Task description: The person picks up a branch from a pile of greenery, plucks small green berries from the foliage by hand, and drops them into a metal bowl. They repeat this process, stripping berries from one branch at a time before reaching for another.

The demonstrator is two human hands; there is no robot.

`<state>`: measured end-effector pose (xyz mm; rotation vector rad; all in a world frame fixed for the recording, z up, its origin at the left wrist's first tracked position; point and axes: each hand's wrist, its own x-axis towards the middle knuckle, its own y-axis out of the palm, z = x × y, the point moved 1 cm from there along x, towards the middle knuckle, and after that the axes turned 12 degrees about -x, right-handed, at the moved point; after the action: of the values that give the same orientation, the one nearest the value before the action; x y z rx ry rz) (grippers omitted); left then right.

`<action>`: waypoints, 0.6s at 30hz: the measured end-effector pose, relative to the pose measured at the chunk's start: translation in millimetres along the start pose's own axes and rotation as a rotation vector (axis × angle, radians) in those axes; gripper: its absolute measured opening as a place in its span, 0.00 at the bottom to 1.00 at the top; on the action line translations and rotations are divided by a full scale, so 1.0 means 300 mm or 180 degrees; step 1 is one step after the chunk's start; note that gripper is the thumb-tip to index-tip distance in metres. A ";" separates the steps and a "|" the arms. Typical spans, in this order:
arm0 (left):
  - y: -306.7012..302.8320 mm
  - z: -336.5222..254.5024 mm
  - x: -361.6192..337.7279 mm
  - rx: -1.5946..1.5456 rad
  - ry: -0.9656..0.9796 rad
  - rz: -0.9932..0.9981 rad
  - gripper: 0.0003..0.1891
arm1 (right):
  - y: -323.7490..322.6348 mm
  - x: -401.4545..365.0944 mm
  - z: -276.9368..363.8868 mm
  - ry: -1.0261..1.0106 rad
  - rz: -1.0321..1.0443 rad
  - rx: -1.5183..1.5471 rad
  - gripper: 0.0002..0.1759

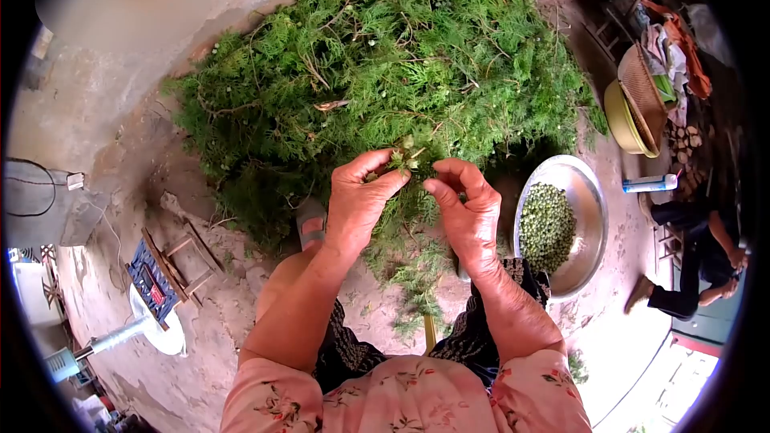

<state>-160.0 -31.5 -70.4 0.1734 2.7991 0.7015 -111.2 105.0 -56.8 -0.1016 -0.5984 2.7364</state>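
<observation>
My left hand (362, 200) is closed, pinching a small sprig with green cones (407, 159) between thumb and fingertips. Just to its right, my right hand (468, 212) has loosely curled fingers. Its thumb and forefinger tips are apart, and I see nothing between them. Both hands are over the front of a large heap of green conifer branches (385, 56). Beyond my right forearm, a wide metal basin (589, 248) rests on the ground, with many small green cones (547, 228) gathered in it.
A small folding stool (156, 281) stands at the left beside a white fan (168, 337). A yellow basin (624, 120) and a wicker basket (642, 96) lean at the upper right, near a white-blue tube (650, 184). Another person (694, 261) sits at the right.
</observation>
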 end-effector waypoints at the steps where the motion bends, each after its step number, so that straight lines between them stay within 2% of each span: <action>1: -0.002 0.003 0.000 0.0101 0.0011 0.0093 0.13 | 0.000 0.010 0.000 -0.0461 -0.0102 0.0083 0.15; 2: -0.003 0.004 -0.002 0.0098 0.0002 0.0098 0.13 | -0.001 0.018 0.002 -0.0921 -0.0205 0.0166 0.15; 5: -0.003 0.002 -0.013 0.0371 -0.0147 0.0240 0.13 | 0.006 0.030 0.021 -0.0907 -0.0026 0.0209 0.12; 8: -0.007 -0.002 -0.015 0.0446 0.0095 0.0299 0.12 | 0.013 0.036 0.005 -0.0776 0.0094 0.0361 0.10; 10: -0.013 0.001 -0.016 0.0617 0.0146 0.0309 0.11 | 0.010 0.039 -0.008 -0.1036 0.0119 0.0356 0.08; 13: -0.009 -0.003 -0.024 0.0475 0.0082 0.0079 0.09 | 0.016 0.032 -0.005 -0.0876 0.0110 0.0416 0.07; 18: -0.027 -0.002 -0.023 0.0525 -0.0029 0.0074 0.09 | 0.036 0.017 -0.019 -0.0614 0.0082 0.0467 0.10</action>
<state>-153.9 -39.9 -72.3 0.2391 2.8495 0.4731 -118.4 99.7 -66.5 0.1930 -0.4463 2.8245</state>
